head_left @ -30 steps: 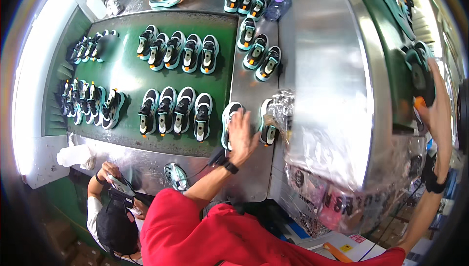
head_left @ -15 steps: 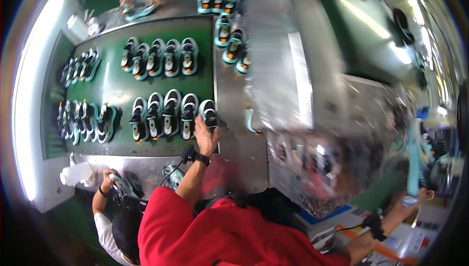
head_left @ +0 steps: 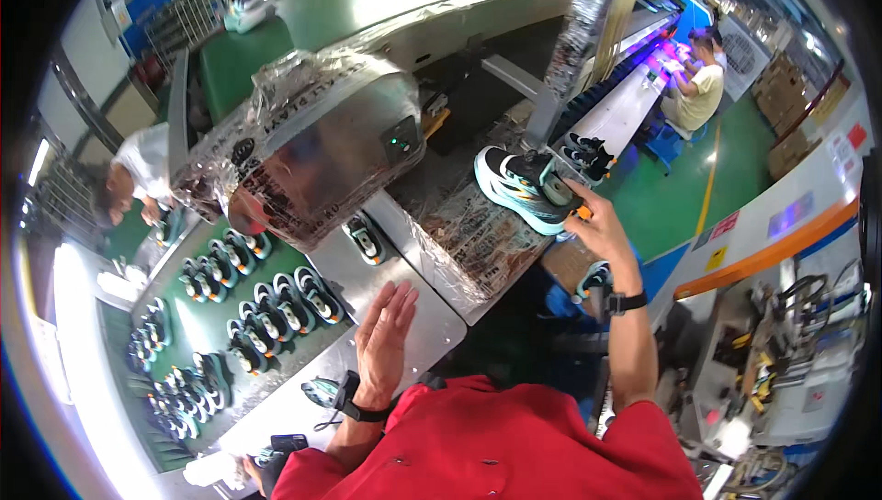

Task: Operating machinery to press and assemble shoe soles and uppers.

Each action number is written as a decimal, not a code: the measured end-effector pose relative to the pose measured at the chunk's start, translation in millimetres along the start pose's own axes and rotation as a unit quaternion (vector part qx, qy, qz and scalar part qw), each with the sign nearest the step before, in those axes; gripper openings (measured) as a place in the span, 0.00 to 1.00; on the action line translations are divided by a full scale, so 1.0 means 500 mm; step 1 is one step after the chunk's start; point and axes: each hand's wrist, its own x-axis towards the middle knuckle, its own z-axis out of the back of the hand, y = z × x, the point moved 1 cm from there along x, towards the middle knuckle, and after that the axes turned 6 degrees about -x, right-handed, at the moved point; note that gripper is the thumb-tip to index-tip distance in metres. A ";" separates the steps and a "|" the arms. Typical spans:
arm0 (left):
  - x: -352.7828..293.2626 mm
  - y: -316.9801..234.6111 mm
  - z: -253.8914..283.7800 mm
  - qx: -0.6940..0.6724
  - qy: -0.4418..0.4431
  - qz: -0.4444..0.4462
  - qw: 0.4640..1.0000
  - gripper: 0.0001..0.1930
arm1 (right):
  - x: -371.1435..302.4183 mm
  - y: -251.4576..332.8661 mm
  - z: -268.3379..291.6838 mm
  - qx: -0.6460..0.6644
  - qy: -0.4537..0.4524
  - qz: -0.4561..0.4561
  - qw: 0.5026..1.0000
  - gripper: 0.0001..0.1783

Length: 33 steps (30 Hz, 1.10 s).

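Note:
My right hand [head_left: 602, 227] grips the heel of a running shoe [head_left: 525, 191], white and black with a pale blue sole. The shoe is over a plastic-wrapped ledge [head_left: 478, 247]; whether its sole touches is unclear. My left hand [head_left: 385, 330] is open, fingers stretched out, above a bare metal tabletop [head_left: 418, 325]. Just beyond it, another running shoe [head_left: 365, 240] lies on the metal. Left of that hand, several similar shoes stand in rows on a green belt [head_left: 190, 316].
A plastic-wrapped metal housing [head_left: 322, 146] rises ahead of my left hand. Behind it curves a green conveyor [head_left: 367, 9]. More shoes [head_left: 588, 156] stand beyond my right hand. Co-workers sit at a lit line [head_left: 694, 87] and at the left. An orange-edged machine [head_left: 772, 252] is at the right.
The view has turned to the right. My left hand has come off the shoe at the row's end. My right hand has brought a shoe from the far right to the wrapped ledge.

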 end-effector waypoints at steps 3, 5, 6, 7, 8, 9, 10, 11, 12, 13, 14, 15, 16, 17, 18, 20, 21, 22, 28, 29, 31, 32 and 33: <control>-0.021 -0.022 -0.105 -0.240 0.110 -0.008 0.964 0.33 | 0.026 0.016 0.077 -0.056 0.119 0.055 0.990 0.29; -0.029 -0.032 -0.169 -0.253 0.095 -0.018 0.963 0.35 | 0.051 0.044 0.122 -0.224 0.058 0.064 0.971 0.24; -0.033 -0.031 -0.191 -0.251 0.102 -0.035 0.962 0.36 | 0.062 0.070 0.126 -0.236 0.027 0.061 0.970 0.21; -0.036 -0.025 -0.212 -0.251 0.114 -0.046 0.960 0.37 | 0.077 0.049 0.123 -0.188 -0.040 0.076 0.978 0.20; -0.042 -0.021 -0.225 -0.251 0.124 -0.061 0.958 0.37 | 0.088 0.078 0.101 -0.154 -0.025 0.058 0.986 0.21; -0.048 -0.018 -0.234 -0.252 0.134 -0.075 0.955 0.37 | 0.097 0.108 0.080 -0.122 -0.007 0.039 0.992 0.23; -0.056 -0.015 -0.244 -0.234 0.151 -0.081 0.957 0.37 | 0.117 0.095 0.058 -0.178 0.032 0.057 0.982 0.30; -0.068 -0.018 -0.256 -0.232 0.147 -0.084 0.958 0.37 | 0.125 0.096 0.029 -0.194 0.062 0.075 0.976 0.35; -0.079 -0.022 -0.260 -0.214 0.156 -0.090 0.960 0.37 | 0.129 0.099 0.009 -0.182 0.068 0.085 0.977 0.35; -0.083 -0.023 -0.262 -0.200 0.167 -0.097 0.961 0.37 | 0.139 0.103 -0.004 -0.208 0.069 0.046 0.975 0.39; -0.087 -0.027 -0.263 -0.196 0.164 -0.107 0.961 0.37 | 0.146 0.107 -0.015 -0.236 0.069 0.006 0.969 0.42; -0.090 -0.032 -0.263 -0.203 0.165 -0.103 0.960 0.37 | 0.154 0.105 -0.018 -0.234 0.073 0.014 0.970 0.42; -0.092 -0.037 -0.260 -0.213 0.166 -0.098 0.958 0.37 | 0.157 0.104 -0.017 -0.263 0.073 0.021 0.962 0.42; -0.094 -0.043 -0.259 -0.214 0.164 -0.103 0.958 0.37 | 0.161 0.105 -0.019 -0.293 0.073 0.026 0.953 0.42; -0.096 -0.050 -0.259 -0.238 0.153 -0.100 0.954 0.37 | 0.167 0.108 -0.019 -0.304 0.097 0.016 0.948 0.40; -0.099 -0.070 -0.265 -0.296 0.135 -0.092 0.941 0.39 | 0.176 0.125 -0.015 -0.312 0.113 0.010 0.943 0.39; -0.094 -0.079 -0.256 -0.301 0.135 -0.090 0.940 0.39 | 0.179 0.129 -0.017 -0.317 0.127 0.004 0.940 0.39; -0.088 -0.091 -0.244 -0.247 0.164 -0.121 0.947 0.37 | 0.178 0.127 -0.025 -0.323 0.127 0.001 0.938 0.39; -0.051 -0.127 -0.188 -0.183 0.103 -0.127 0.969 0.41 | 0.160 0.107 -0.047 -0.290 0.003 -0.025 0.957 0.38; -0.046 -0.132 -0.180 -0.188 0.105 -0.123 0.969 0.41 | 0.160 0.100 -0.049 -0.295 0.001 -0.028 0.955 0.38; -0.035 -0.141 -0.165 -0.196 0.116 -0.114 0.967 0.41 | 0.154 0.095 -0.050 -0.276 -0.011 -0.039 0.960 0.39; -0.029 -0.146 -0.161 -0.200 0.121 -0.107 0.966 0.41 | 0.148 0.101 -0.050 -0.278 -0.015 -0.048 0.959 0.40; -0.023 -0.151 -0.159 -0.208 0.110 -0.098 0.967 0.41 | 0.150 0.102 -0.050 -0.283 -0.021 -0.054 0.957 0.40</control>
